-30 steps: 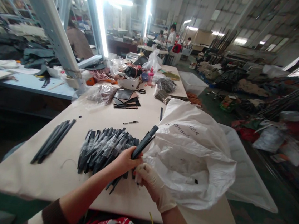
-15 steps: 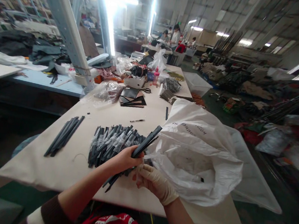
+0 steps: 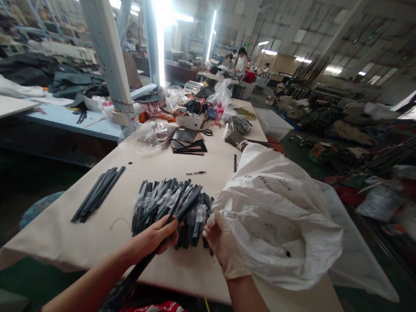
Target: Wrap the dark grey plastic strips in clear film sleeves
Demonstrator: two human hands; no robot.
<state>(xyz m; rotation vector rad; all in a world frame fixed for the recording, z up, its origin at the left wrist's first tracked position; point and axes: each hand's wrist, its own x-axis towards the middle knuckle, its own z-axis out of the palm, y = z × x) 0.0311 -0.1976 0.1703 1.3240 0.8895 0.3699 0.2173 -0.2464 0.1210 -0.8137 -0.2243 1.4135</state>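
Observation:
My bare left hand [image 3: 157, 236] is closed around a bunch of long dark strips [image 3: 188, 199], which slant from the table's front edge up over the pile. Beneath and beyond it, a pile of similar dark strips [image 3: 146, 199] lies in bundles with clear wrapping round their middles. My right hand [image 3: 226, 245], in a pale glove with bare fingertips, has its fingers curled together just right of the pile. Whatever is between those fingers is hidden. A large white plastic bag [image 3: 264, 192] with handwriting lies against its right side, mouth toward me.
A smaller group of loose strips [image 3: 98, 193] lies left. Beyond the pile are a pen [image 3: 196, 172], dark flat sheets [image 3: 190, 144], scissors [image 3: 206, 132] and a clear bag [image 3: 152, 134]. A metal post [image 3: 104, 39] rises at the left edge; several people stand far back.
My left hand has moved left with the strips, away from my right hand. My right hand has shifted right and up, beside the white bag. The view has shifted slightly.

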